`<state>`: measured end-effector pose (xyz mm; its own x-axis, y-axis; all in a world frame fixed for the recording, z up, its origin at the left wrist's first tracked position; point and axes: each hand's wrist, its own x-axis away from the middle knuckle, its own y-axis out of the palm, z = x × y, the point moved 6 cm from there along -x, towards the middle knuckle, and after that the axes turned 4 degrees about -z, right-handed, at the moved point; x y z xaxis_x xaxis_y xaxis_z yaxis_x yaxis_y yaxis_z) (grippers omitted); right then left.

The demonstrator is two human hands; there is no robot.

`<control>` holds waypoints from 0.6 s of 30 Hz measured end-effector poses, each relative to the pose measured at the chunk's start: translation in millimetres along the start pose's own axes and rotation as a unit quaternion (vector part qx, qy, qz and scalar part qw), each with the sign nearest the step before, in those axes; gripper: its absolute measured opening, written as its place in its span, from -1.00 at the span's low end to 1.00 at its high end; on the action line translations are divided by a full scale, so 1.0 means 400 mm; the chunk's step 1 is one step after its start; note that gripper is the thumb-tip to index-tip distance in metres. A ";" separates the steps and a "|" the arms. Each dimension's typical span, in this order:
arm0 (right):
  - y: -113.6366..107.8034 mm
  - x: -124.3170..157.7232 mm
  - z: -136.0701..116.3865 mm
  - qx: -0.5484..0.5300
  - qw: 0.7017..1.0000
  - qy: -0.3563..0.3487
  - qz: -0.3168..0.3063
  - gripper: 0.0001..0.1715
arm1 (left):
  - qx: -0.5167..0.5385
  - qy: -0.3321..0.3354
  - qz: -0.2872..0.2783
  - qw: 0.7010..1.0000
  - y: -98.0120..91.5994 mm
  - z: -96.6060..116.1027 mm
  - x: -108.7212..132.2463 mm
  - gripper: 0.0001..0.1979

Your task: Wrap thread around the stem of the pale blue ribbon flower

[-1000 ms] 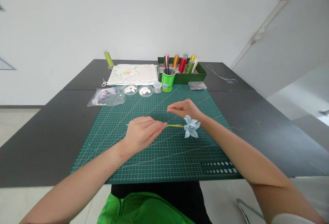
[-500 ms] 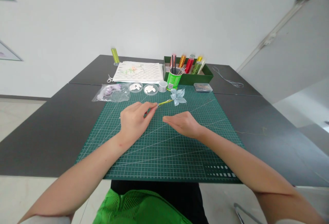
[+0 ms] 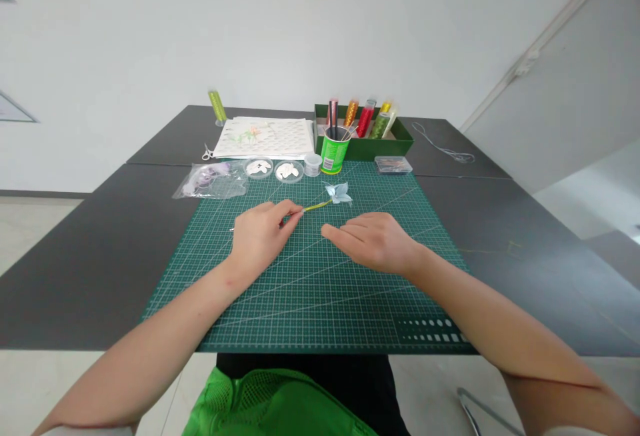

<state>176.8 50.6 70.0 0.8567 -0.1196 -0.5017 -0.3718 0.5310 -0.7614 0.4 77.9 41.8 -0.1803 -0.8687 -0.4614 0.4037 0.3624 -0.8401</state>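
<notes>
My left hand [image 3: 261,231] pinches the yellow-green stem of a pale blue artificial flower [image 3: 339,193] between thumb and fingertips. The stem [image 3: 318,207] points right, and the petals spread at its far end above the green cutting mat [image 3: 300,303]. A thin pale tip shows at the left of that hand, too small to name. To the right, my right hand [image 3: 374,241] is closed, fingers curled in and thumb pressed along them, apart from the flower. Whatever it may hold, perhaps something fine, is hidden.
Behind the mat stand a green can [image 3: 334,155] with sticks, a green box [image 3: 367,149] of thread spools, and a clear case [image 3: 393,165]. Further left are two dishes of white pieces [image 3: 289,171], a plastic bag [image 3: 213,180], white sheets [image 3: 265,146] and scissors [image 3: 207,153].
The flower has turned on its stem, showing its petals from another side. My right hand has shifted slightly right and rolled. My left hand keeps its pinch on the stem.
</notes>
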 end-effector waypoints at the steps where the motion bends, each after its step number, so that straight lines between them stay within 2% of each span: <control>1: -0.014 -0.003 0.004 0.008 1.000 -0.001 0.003 -0.79 | -0.003 0.009 -0.015 1.000 0.007 0.004 0.001 -0.85; 4: -0.050 -0.010 0.013 0.024 1.000 -0.006 0.003 -0.81 | -0.001 0.061 -0.046 0.997 0.023 0.024 0.009 -0.82; 8: -0.073 -0.011 0.024 0.023 1.000 -0.010 0.004 -0.82 | 0.014 0.165 -0.050 0.985 0.030 0.066 0.027 -0.77; 12: -0.068 0.001 0.045 0.015 1.000 0.007 -0.011 -0.79 | 0.019 0.231 -0.039 0.972 0.023 0.094 0.038 -0.75; 18: -0.044 0.022 0.072 -0.010 0.998 0.037 -0.058 -0.75 | 0.040 0.275 -0.020 0.960 0.006 0.110 0.042 -0.76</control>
<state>201.3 64.3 90.8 0.8659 -0.2416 -0.4381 -0.2794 0.4928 -0.8241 37.8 49.3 44.4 -0.6356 -0.5630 -0.5283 0.4503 0.2855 -0.8460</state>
